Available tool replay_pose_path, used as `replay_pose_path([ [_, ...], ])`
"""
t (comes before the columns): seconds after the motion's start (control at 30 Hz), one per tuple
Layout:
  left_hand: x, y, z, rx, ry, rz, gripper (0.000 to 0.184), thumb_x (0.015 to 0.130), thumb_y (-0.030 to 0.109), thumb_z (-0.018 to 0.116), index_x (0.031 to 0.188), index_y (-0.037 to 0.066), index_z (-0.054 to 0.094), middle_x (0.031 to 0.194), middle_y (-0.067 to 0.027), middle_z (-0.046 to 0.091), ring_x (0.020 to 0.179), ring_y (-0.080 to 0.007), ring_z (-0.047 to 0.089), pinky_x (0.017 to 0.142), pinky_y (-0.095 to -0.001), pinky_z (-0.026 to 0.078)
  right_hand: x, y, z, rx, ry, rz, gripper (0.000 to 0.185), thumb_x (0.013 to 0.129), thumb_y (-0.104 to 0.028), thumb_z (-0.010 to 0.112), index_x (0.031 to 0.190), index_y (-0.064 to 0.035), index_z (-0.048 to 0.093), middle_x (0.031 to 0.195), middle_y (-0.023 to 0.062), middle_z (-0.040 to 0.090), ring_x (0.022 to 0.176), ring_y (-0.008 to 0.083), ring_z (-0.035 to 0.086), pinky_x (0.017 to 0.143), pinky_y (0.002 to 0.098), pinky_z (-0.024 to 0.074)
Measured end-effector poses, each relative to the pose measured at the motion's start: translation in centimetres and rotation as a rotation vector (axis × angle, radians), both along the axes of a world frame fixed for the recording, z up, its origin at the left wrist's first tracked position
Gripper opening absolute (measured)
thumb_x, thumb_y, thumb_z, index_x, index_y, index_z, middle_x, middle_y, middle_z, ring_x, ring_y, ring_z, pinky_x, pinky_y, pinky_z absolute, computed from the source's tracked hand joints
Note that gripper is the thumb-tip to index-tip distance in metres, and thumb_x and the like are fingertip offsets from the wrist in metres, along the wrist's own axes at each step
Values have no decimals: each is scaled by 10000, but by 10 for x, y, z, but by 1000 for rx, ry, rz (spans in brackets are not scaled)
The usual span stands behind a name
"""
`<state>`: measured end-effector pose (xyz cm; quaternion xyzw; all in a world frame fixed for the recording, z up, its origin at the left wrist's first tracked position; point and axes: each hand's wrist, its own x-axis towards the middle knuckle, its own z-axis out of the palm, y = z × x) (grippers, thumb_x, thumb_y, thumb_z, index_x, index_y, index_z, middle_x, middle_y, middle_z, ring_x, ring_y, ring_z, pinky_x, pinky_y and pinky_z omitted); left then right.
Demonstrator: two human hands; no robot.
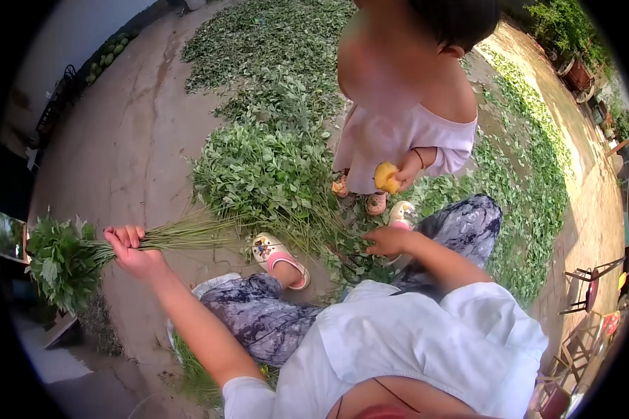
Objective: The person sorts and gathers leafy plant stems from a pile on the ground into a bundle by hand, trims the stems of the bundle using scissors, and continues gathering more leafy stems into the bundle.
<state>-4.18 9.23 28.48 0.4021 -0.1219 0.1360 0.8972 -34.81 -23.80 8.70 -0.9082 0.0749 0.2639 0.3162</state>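
My left hand (134,255) is closed around the stems of a bunch of leafy greens (63,264), held out to the left. The leaves point left, and the long thin stems (189,234) trail to the right of my fist. My right hand (388,241) is over the greens between my feet, near my right knee, its fingers loosely bent and apart with nothing visible in them. Just beyond my feet lies a large heap of cut leafy greens (258,164), stems toward me. Whether my right fingertips touch the leaves below is unclear.
Facing me, a person in a pale pink top (398,140) stands close by, holding a yellow piece of food (386,177). More greens (265,42) are spread over the concrete floor. Several chairs (587,286) stand at right; watermelons (112,52) lie along the left wall.
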Motion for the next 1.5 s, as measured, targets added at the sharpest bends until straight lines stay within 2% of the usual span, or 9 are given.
replay_pose_path([
  [0.13, -1, 19, 26, 200, -43, 277, 177, 887, 219, 446, 858, 50, 493, 581, 28, 281, 504, -61, 267, 511, -217, 283, 8, -5, -16, -59, 237, 170, 412, 704, -267, 536, 1031, -17, 553, 986, 188, 567, 901, 323, 546, 783, 393, 424],
  [0.27, 29, 48, 22, 1211, -15, 499, 291, 862, 201, 475, 995, -57, 511, 839, -64, 575, 755, -144, 505, 713, -268, 389, 10, -15, -125, -63, 320, 571, 251, 643, -187, 568, 826, -24, 619, 850, 178, 594, 789, 335, 571, 668, 410, 449],
  [0.3, 23, 37, 23, 1341, -124, 402, 327, 849, 202, 483, 1034, -67, 496, 984, -123, 579, 888, -183, 510, 801, -277, 372, 14, -15, -133, -38, 277, 651, 235, 630, -181, 580, 802, -26, 626, 836, 177, 597, 778, 332, 574, 654, 408, 453],
  [0.4, 29, 37, -5, 1821, 47, 37, 231, 825, 179, 498, 914, -35, 502, 735, -48, 549, 719, -166, 506, 676, -294, 394, 27, -5, -157, -189, 451, 387, 176, 583, -154, 625, 714, -39, 646, 761, 170, 607, 726, 318, 589, 604, 400, 463],
  [0.73, 29, 45, -110, 1675, 604, -491, 161, 801, 206, 546, 741, 88, 455, 496, 66, 334, 366, -42, 289, 324, -224, 216, -6, 57, -246, -131, 410, 298, 256, 667, -78, 554, 915, -15, 560, 901, 205, 569, 881, 328, 554, 731, 411, 451],
  [1.1, 31, 57, -123, 1681, 565, -527, 233, 798, 160, 528, 921, -37, 528, 748, -48, 560, 694, -144, 466, 658, -300, 401, 33, 94, -268, -388, 607, -226, 277, 794, -116, 478, 1061, -44, 490, 1050, 194, 491, 898, 335, 545, 760, 423, 453],
  [1.23, 29, 57, -114, 1754, 757, -495, 221, 794, 173, 530, 890, -25, 530, 685, -31, 526, 630, -126, 453, 587, -280, 398, 31, 87, -289, -428, 553, -127, 286, 771, -143, 522, 1044, -58, 510, 997, 187, 537, 858, 321, 566, 732, 412, 469],
  [1.3, 29, 61, -115, 1662, 816, -471, 114, 802, 159, 535, 822, 50, 506, 524, 50, 388, 396, -50, 327, 346, -219, 256, 31, 81, -272, -285, 472, -14, 368, 729, -204, 584, 1054, -59, 496, 942, 190, 566, 837, 310, 578, 712, 397, 479],
  [1.5, 29, 77, -119, 1678, 815, -482, 187, 790, 172, 526, 916, 36, 501, 574, 13, 425, 445, -79, 363, 368, -252, 296, 10, 53, -248, -108, 320, 46, 647, 640, -279, 654, 1157, -33, 352, 928, 214, 562, 824, 357, 561, 713, 381, 468],
])
